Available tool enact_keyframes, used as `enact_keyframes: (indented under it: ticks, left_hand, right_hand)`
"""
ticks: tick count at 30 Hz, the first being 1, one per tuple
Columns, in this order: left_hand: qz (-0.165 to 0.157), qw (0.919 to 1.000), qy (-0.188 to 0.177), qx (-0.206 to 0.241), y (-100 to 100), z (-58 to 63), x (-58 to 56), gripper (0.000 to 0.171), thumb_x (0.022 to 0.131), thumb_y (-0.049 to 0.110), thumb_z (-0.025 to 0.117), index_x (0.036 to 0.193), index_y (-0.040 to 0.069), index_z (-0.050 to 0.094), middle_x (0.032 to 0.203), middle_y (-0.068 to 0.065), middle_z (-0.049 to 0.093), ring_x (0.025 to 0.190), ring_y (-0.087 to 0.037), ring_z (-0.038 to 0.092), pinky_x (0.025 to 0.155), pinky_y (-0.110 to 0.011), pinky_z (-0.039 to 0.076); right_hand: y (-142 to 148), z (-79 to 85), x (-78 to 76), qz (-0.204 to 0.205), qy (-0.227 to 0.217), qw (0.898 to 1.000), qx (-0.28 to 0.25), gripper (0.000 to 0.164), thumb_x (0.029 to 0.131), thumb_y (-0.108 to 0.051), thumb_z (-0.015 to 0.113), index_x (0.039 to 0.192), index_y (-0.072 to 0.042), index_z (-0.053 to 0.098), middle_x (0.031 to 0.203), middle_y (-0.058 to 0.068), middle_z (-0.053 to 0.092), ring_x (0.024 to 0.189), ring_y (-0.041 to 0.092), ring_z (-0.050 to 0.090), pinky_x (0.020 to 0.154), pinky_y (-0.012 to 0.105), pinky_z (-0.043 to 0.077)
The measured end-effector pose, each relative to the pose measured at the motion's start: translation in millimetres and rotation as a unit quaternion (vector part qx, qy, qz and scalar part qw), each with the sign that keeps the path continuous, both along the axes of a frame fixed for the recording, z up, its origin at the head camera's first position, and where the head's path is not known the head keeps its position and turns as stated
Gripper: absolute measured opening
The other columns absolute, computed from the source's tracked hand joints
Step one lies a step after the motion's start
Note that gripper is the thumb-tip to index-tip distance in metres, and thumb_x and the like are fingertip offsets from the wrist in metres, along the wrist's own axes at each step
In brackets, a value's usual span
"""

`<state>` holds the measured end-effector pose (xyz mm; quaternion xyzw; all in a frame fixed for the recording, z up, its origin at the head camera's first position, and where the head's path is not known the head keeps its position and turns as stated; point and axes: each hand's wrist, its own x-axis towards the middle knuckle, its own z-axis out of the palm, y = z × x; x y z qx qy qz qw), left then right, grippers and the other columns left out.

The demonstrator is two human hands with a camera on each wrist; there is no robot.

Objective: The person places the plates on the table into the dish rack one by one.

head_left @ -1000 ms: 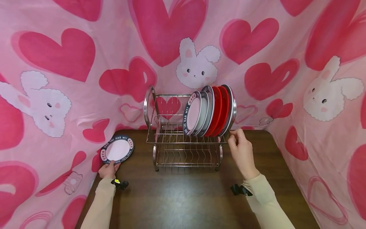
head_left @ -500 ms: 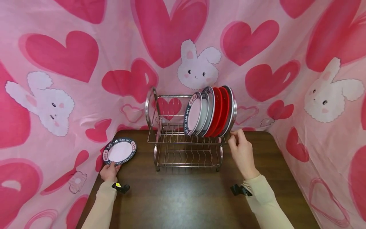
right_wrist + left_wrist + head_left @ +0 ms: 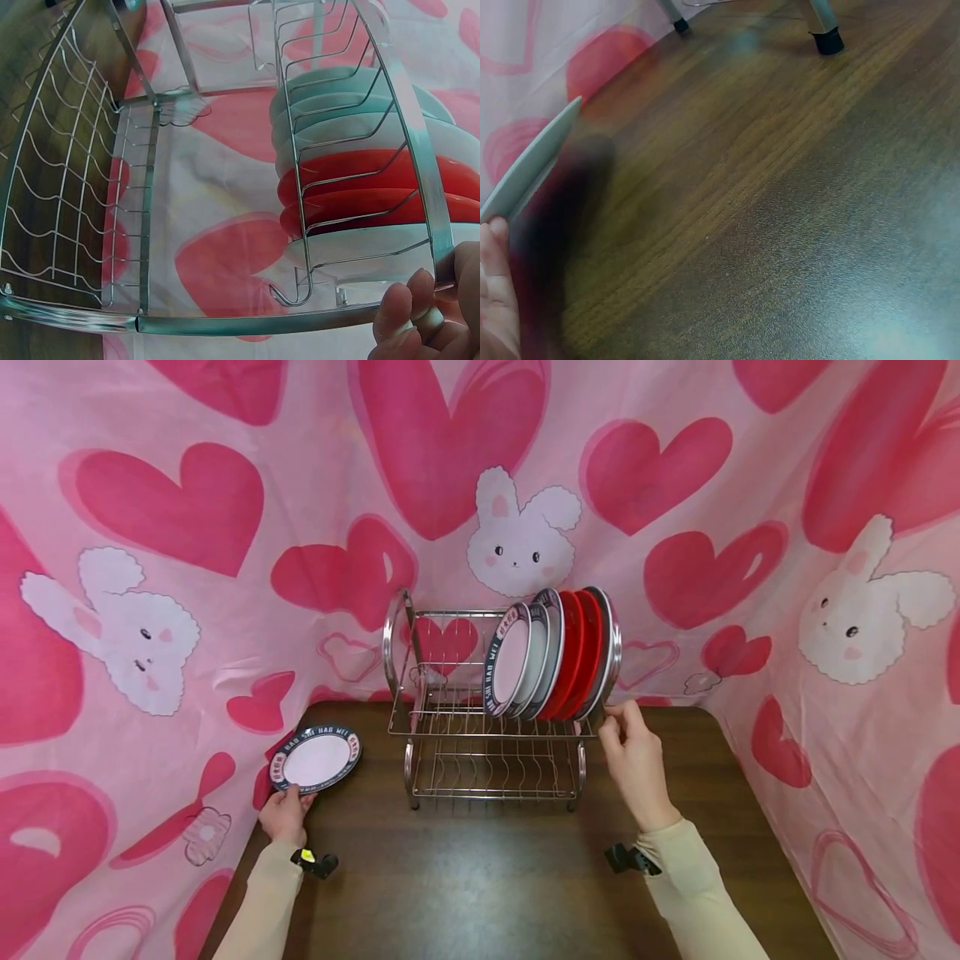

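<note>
At the left, my left hand [image 3: 283, 814] pinches the near rim of a plate [image 3: 320, 760] with a white centre and a dark lettered border. In the left wrist view the plate [image 3: 532, 161] shows edge-on, raised off the table, above a dark blurred shadow. My right hand [image 3: 633, 762] grips the right front corner of the metal two-tier dish rack [image 3: 491, 794]. The right wrist view shows curled fingertips [image 3: 420, 289] around the rack's frame. Several plates stand upright in the upper tier's right half: lettered white plates [image 3: 510, 664] and two red plates [image 3: 567, 653].
The rack's lower tier has wavy wire dividers [image 3: 491, 768]. A brown wooden table [image 3: 480, 877] lies beneath. Pink cloth [image 3: 435, 560] with hearts and rabbits hangs behind and along both sides, close to the left hand.
The plate in my left hand has shifted slightly right and down in view and tilted flatter. The whole scene has shifted slightly. My right hand keeps its grip on the rack.
</note>
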<state>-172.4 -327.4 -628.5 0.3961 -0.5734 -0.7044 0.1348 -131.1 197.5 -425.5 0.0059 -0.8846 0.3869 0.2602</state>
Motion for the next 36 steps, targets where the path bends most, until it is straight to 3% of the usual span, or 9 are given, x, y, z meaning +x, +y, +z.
enact_keyframes:
  ticks: [15, 22, 27, 36]
  left_hand:
    - [0.012, 0.9990, 0.042, -0.003, 7.4, 16.3, 6.6, 0.015, 0.102, 0.016, 0.061, 0.098, 0.001, 0.060, 0.060, 0.008, 0.062, 0.053, -0.002, 0.063, 0.061, -0.017, 0.055]
    - [-0.021, 0.9978, 0.059, -0.023, 12.8, 22.9, 11.6, 0.020, 0.104, 0.021, 0.061, 0.100, 0.002, 0.063, 0.064, 0.008, 0.062, 0.054, -0.002, 0.060, 0.060, -0.015, 0.054]
    - [-0.021, 0.9961, 0.083, -0.023, 19.3, 29.7, 14.3, 0.021, 0.104, 0.020, 0.062, 0.086, 0.009, 0.064, 0.062, 0.008, 0.062, 0.052, -0.003, 0.059, 0.058, -0.016, 0.053]
    - [-0.023, 0.9902, 0.114, -0.076, 29.0, 43.0, 21.7, 0.020, 0.104, 0.019, 0.061, 0.088, 0.008, 0.066, 0.063, 0.011, 0.064, 0.053, -0.004, 0.056, 0.057, -0.015, 0.050]
  right_hand:
    - [-0.6, 0.3, -0.4, 0.008, -0.010, 1.000, -0.018, 0.013, 0.102, -0.006, 0.051, 0.112, -0.008, 0.060, 0.072, 0.004, 0.055, 0.058, 0.016, 0.050, 0.052, 0.026, 0.041]
    - [-0.7, 0.3, 0.0, 0.009, -0.010, 1.000, -0.022, 0.014, 0.102, -0.005, 0.051, 0.112, -0.008, 0.060, 0.070, 0.003, 0.055, 0.056, 0.014, 0.050, 0.051, 0.025, 0.040]
    - [-0.3, -1.0, -0.2, 0.014, -0.011, 1.000, -0.024, 0.014, 0.103, -0.005, 0.051, 0.113, -0.008, 0.060, 0.071, 0.003, 0.055, 0.056, 0.015, 0.049, 0.051, 0.025, 0.041]
    - [0.5, -1.3, -1.1, 0.019, -0.014, 0.999, -0.032, 0.015, 0.103, -0.005, 0.049, 0.113, -0.008, 0.059, 0.070, 0.003, 0.055, 0.057, 0.012, 0.050, 0.052, 0.025, 0.041]
